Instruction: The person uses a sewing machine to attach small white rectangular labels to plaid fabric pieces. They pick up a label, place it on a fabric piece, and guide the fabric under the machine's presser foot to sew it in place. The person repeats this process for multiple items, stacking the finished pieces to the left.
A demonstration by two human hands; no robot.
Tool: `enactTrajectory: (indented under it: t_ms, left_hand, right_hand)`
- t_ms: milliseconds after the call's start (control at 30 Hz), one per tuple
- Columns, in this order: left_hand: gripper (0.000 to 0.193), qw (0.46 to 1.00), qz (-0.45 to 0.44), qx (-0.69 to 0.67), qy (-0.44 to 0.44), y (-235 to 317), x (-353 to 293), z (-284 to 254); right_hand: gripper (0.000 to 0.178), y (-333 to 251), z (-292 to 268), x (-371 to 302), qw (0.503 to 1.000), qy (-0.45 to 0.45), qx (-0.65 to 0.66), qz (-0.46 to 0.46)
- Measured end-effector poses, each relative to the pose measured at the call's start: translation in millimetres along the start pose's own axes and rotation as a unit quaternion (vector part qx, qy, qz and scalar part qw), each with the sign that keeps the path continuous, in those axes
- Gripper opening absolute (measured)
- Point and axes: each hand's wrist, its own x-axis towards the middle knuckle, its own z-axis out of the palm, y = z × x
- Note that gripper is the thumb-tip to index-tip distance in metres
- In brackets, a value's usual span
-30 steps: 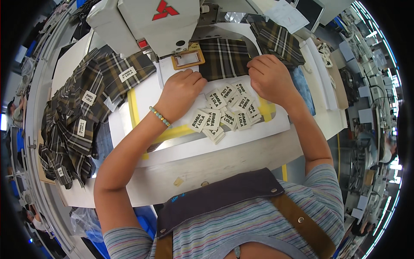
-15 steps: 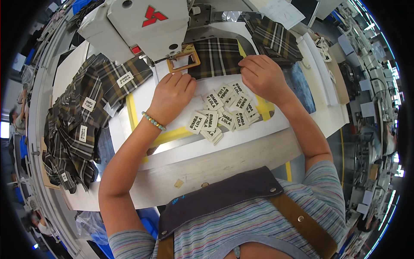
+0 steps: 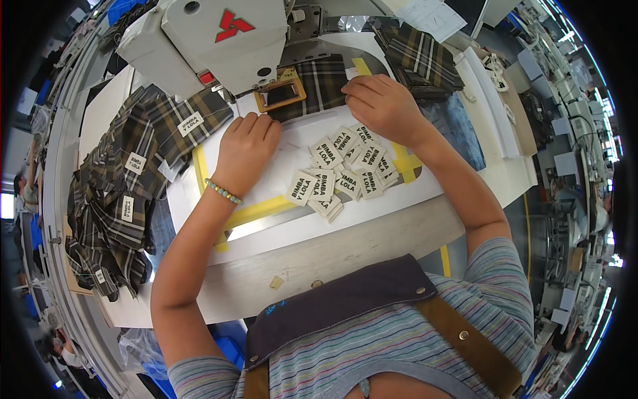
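A dark plaid fabric piece (image 3: 322,83) lies under the white sewing machine head (image 3: 212,46), passing beneath a small orange-brown clamp frame (image 3: 302,98). My right hand (image 3: 385,110) pinches the fabric's right edge, thumb and fingers together. To the left of the frame, my left hand (image 3: 244,149) is closed with bent fingers at the fabric's left end; its fingertips are hidden. A bead bracelet circles that wrist. Between my forearms, a loose pile of small cream printed labels (image 3: 345,166) rests on the white work surface (image 3: 266,179).
At the left a heap of plaid pieces (image 3: 123,179) has cream labels on several of them. A folded stack of plaid fabric (image 3: 425,60) sits back right. Yellow tape (image 3: 256,211) marks the white surface. Papers (image 3: 432,16) lie at the far edge.
The plaid fabric has slid left, and its dark cloth now fills the clamp frame's opening. Both my hands have moved left with it. The label pile stays put.
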Motion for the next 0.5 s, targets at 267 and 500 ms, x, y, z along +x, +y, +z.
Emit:
enactTrajectory:
  t_ms: [267, 500]
  left_hand:
    - [0.02, 0.998, -0.015, 0.042, -0.038, -3, -11, -10]
    - [0.021, 0.998, -0.031, 0.017, -0.054, -8, -26, -13]
  right_hand:
    - [0.015, -4, 14, 8, 1.0, -0.02, 0.015, -0.002]
    - [0.029, -19, 16, 4, 0.981, -0.118, 0.104, 0.11]
